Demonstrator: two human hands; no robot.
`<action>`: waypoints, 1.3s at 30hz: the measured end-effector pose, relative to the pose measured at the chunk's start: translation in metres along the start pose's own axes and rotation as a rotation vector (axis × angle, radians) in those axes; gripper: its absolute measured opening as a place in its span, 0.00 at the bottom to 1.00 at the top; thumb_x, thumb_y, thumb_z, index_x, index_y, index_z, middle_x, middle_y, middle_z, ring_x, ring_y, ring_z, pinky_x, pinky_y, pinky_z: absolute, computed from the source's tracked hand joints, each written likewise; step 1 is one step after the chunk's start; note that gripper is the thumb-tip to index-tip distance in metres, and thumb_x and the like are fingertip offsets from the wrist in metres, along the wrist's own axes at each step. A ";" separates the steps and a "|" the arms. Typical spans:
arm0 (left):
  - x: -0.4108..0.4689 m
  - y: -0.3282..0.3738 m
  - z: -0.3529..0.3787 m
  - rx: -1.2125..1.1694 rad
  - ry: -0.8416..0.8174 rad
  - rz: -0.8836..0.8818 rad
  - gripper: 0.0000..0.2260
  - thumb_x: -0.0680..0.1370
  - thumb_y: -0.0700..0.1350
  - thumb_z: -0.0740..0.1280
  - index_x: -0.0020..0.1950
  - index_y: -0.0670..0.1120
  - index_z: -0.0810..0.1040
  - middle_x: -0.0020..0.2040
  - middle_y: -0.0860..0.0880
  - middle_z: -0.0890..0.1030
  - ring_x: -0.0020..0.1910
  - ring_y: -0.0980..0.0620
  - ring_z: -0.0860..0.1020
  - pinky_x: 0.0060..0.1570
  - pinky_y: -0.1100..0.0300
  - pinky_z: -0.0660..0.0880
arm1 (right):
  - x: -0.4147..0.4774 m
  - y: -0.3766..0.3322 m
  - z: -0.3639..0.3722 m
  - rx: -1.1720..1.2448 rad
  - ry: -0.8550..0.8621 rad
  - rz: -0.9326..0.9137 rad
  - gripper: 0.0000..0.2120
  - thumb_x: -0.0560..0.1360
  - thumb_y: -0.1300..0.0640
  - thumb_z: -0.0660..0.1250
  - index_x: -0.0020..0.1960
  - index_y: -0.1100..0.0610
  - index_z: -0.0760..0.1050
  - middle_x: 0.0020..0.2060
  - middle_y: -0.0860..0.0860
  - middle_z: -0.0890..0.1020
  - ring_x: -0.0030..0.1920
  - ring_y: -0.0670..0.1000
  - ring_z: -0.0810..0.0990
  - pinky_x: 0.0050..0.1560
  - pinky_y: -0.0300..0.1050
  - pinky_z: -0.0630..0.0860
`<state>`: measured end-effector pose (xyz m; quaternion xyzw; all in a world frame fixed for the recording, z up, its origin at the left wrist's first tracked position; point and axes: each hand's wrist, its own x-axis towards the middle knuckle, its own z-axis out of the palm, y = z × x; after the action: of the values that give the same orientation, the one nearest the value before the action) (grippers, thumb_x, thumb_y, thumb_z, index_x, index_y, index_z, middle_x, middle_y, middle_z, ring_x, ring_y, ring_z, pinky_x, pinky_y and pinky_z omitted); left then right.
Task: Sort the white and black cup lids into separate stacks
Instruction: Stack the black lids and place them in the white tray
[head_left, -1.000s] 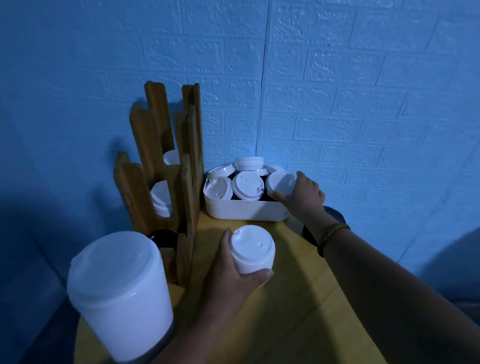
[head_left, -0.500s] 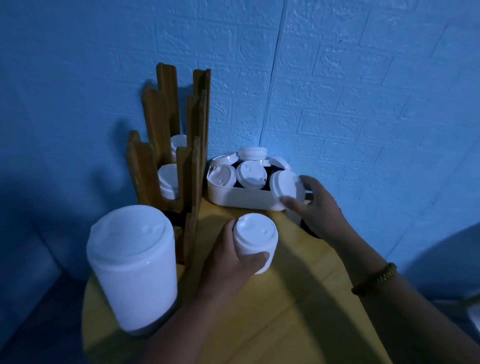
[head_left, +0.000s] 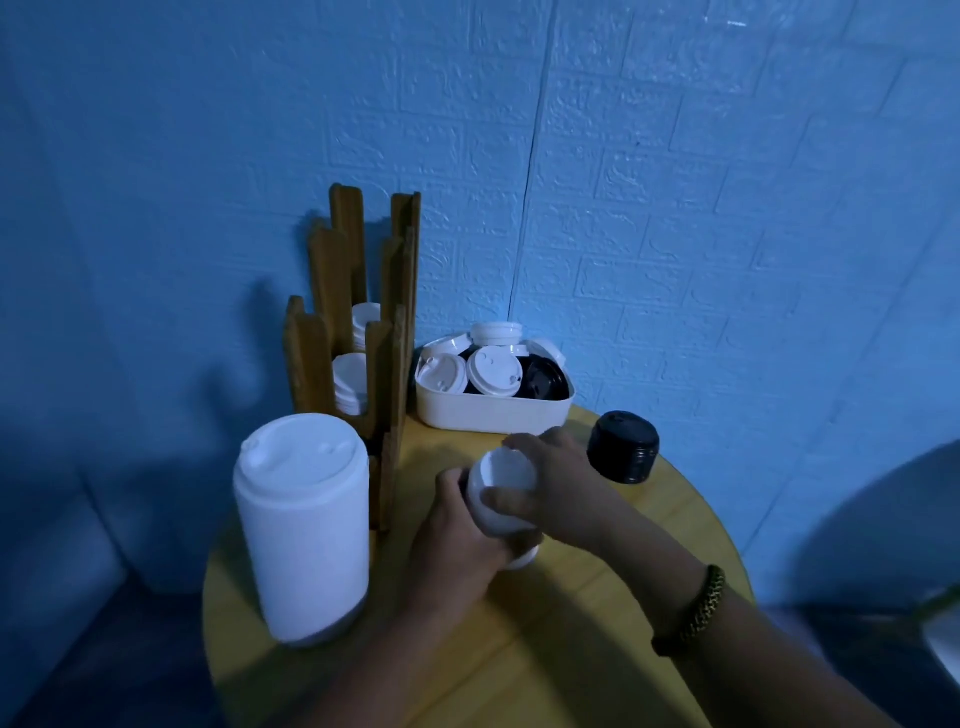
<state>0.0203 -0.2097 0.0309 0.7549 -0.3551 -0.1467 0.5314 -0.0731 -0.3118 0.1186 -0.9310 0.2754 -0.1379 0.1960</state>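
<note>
Left grip clasping white lid stack on yellow surface, right grip pinching its top lid, black stack right.

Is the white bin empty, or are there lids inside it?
Not empty: the white bin holds several white lids and, at its right side, black lids.

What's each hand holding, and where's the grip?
Both hold the white lid stack: left hand wraps its lower side; right hand pinches its top, thumb on the near side, fingers on the far side.
</note>
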 end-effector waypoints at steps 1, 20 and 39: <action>-0.002 0.000 -0.001 -0.005 0.003 0.005 0.43 0.62 0.61 0.83 0.68 0.59 0.61 0.58 0.60 0.74 0.56 0.56 0.77 0.50 0.57 0.80 | 0.001 0.001 -0.005 -0.006 -0.057 -0.033 0.33 0.72 0.40 0.71 0.74 0.45 0.66 0.63 0.49 0.67 0.65 0.52 0.68 0.62 0.48 0.71; 0.006 -0.008 0.002 0.003 -0.036 0.101 0.45 0.57 0.69 0.75 0.71 0.59 0.66 0.62 0.61 0.75 0.62 0.58 0.75 0.58 0.55 0.78 | 0.003 0.017 0.008 0.075 -0.078 -0.162 0.30 0.76 0.42 0.69 0.74 0.49 0.65 0.69 0.44 0.71 0.65 0.46 0.72 0.58 0.40 0.67; 0.013 -0.019 -0.001 -0.053 -0.053 0.037 0.43 0.66 0.57 0.82 0.70 0.65 0.58 0.62 0.72 0.68 0.61 0.68 0.69 0.53 0.73 0.67 | 0.139 0.046 -0.003 -0.103 0.202 -0.038 0.32 0.75 0.41 0.69 0.73 0.52 0.67 0.71 0.51 0.71 0.73 0.55 0.65 0.69 0.55 0.64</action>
<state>0.0375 -0.2146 0.0158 0.7299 -0.3789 -0.1661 0.5442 0.0174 -0.4272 0.1210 -0.9262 0.2828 -0.2203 0.1168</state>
